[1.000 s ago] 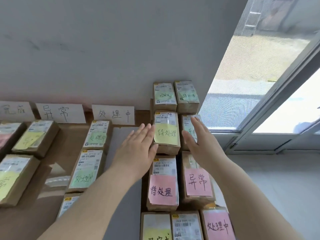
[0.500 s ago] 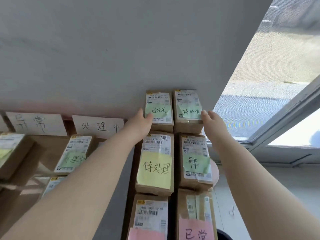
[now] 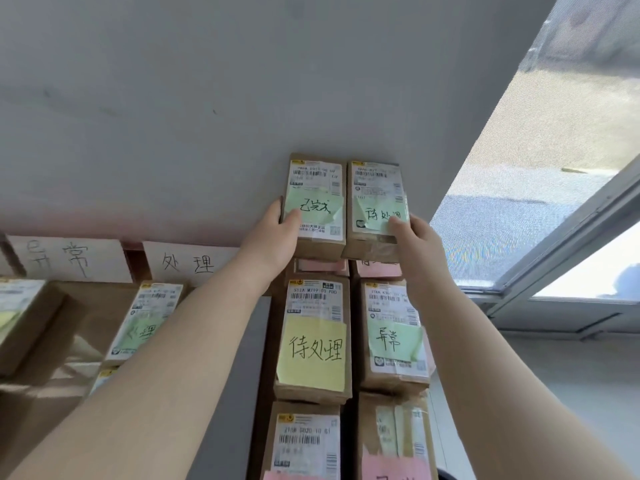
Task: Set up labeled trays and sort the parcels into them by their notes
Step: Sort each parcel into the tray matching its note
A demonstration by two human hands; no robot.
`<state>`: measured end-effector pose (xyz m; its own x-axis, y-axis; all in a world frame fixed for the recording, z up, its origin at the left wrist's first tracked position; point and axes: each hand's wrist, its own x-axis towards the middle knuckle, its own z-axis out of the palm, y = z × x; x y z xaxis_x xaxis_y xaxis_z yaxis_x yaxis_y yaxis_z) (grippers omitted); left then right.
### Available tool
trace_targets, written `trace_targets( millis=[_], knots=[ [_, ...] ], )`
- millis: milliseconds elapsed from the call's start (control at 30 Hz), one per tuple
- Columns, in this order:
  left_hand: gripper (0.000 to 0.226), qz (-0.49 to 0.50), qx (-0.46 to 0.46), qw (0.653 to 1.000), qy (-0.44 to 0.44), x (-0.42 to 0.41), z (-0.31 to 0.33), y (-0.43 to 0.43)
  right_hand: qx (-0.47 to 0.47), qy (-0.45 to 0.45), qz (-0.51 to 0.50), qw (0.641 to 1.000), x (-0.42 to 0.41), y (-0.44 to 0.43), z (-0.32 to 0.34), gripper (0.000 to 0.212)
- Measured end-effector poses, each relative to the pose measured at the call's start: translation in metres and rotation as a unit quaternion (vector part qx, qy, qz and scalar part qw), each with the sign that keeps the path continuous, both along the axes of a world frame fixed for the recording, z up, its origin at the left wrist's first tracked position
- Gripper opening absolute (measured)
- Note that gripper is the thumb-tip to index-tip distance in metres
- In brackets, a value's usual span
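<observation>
Two brown parcels with green notes are lifted off the far end of a double row against the wall. My left hand (image 3: 277,233) grips the left parcel (image 3: 317,202), thumb on its green note. My right hand (image 3: 414,240) grips the right parcel (image 3: 375,206), thumb on its green note. Beneath them show two parcels with pink notes (image 3: 322,266). Nearer me lie a parcel with a yellow note (image 3: 313,344) and one with a green note (image 3: 394,337). On the left, brown trays (image 3: 79,327) hold sorted parcels (image 3: 145,323) under white paper labels (image 3: 74,259).
A grey wall rises right behind the row. A second label (image 3: 188,263) leans against it. A window (image 3: 540,174) with a grey frame fills the right side, and grey floor lies beyond the row's right edge. More parcels (image 3: 304,441) lie at the near end.
Both hands reached from the middle of the row to its far end, closed round the two farthest parcels and raised them, uncovering pink-noted parcels below. The view moved forward with them.
</observation>
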<state>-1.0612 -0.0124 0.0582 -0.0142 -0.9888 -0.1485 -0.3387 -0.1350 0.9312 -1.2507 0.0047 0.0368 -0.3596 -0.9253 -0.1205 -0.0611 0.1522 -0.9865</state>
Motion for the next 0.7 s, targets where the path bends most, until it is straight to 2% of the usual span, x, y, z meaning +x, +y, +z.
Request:
trace_targets(
  millis=[100, 333, 700],
  knots=[
    [0.034, -0.009, -0.032, 0.999, 0.028, 0.004, 0.011, 0.009, -0.029, -0.015, 0.012, 0.999, 0.004, 0.009, 0.009, 0.025],
    [0.024, -0.043, -0.078, 0.993, 0.075, 0.033, 0.027, 0.053, -0.076, -0.076, 0.029, 0.994, 0.02, 0.05, 0.019, 0.048],
    [0.042, -0.09, -0.082, 0.99, 0.075, 0.115, 0.032, 0.17, -0.09, -0.066, 0.093, 0.989, 0.079, 0.17, 0.03, 0.033]
  ],
)
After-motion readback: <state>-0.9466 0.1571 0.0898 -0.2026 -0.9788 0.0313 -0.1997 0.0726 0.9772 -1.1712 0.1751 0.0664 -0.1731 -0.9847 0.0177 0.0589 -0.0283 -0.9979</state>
